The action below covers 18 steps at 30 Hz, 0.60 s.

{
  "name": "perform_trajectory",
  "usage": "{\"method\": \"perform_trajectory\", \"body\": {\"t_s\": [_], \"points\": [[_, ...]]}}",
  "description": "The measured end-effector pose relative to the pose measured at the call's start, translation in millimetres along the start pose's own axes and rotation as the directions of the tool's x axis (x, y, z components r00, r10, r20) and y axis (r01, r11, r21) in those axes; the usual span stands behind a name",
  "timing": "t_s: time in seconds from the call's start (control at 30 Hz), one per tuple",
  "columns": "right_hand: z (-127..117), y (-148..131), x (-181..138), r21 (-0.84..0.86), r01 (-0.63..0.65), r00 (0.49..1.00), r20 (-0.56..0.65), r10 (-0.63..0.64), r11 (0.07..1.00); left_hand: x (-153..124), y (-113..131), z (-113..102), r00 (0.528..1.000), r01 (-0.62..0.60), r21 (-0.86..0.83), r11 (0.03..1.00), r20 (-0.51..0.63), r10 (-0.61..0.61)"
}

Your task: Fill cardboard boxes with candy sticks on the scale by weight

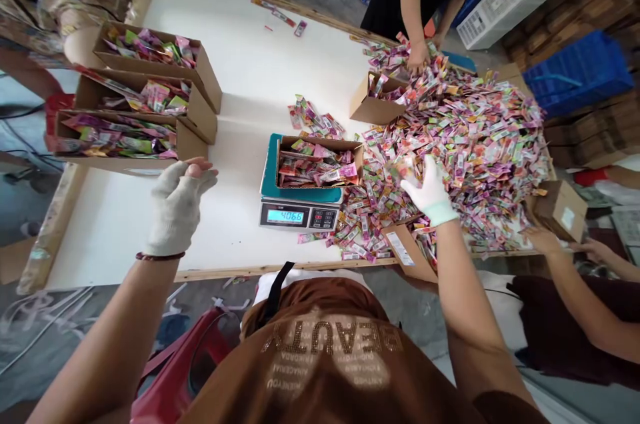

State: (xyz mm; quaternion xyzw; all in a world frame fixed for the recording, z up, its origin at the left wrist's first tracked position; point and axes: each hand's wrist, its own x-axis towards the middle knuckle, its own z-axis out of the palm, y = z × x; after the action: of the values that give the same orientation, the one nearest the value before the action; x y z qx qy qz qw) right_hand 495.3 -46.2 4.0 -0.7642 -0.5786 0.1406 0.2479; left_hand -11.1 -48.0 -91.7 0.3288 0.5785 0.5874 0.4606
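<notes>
My left hand, in a pale glove with bare fingertips, hangs beside the nearest filled carton on the left. Its fingers are loosely bent and apart, and nothing shows in them. My right hand, in a white glove, is over the heap of small packets. A blurred packet shows between its thumb and fingers. Between my hands, a digital scale reads 4066 and bears an open cardboard box full of colourful packets.
Two more filled cartons stand behind the nearest one. Across the table, a person's hand reaches into the heap beside another box. At right, a co-worker's hand is near a carton. A cardboard flap lies at the front edge.
</notes>
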Motion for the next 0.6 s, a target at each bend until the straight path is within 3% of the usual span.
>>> {"method": "perform_trajectory", "body": {"t_s": [0.07,0.17,0.27,0.37,0.47,0.53,0.6], "points": [[14.8,-11.7,-0.7,-0.037,0.154,0.986,0.064,-0.152,0.987,-2.9,18.0,25.4,0.993,-0.105,0.006,0.994,0.061,0.104],[41.4,-51.9,-3.3,-0.083,0.427,0.899,0.148,-0.412,0.901,-10.8,38.1,64.5,0.953,-0.256,0.066,0.964,0.185,0.24],[68.5,-91.9,-2.9,-0.304,0.43,0.898,0.241,-0.368,0.85,-19.8,51.2,96.7,0.885,-0.405,0.173,0.898,0.322,0.336],[81.2,-108.2,-0.2,-0.363,0.405,0.902,0.31,-0.301,0.839,-27.5,60.9,117.7,0.766,-0.599,0.234,0.766,0.443,0.465],[67.5,-94.8,2.0,-0.176,0.432,0.882,0.287,-0.374,0.884,-33.1,66.0,130.9,0.667,-0.712,0.255,0.654,0.535,0.518],[46.3,-69.1,1.5,-0.015,0.381,0.917,0.132,-0.376,0.924,-36.0,63.3,139.1,0.638,-0.741,0.29,0.606,0.587,0.498],[22.0,-32.0,-3.9,0.113,0.255,0.966,-0.075,-0.248,0.96,-38.7,54.2,149.5,0.593,-0.771,0.327,0.547,0.683,0.427]]}}
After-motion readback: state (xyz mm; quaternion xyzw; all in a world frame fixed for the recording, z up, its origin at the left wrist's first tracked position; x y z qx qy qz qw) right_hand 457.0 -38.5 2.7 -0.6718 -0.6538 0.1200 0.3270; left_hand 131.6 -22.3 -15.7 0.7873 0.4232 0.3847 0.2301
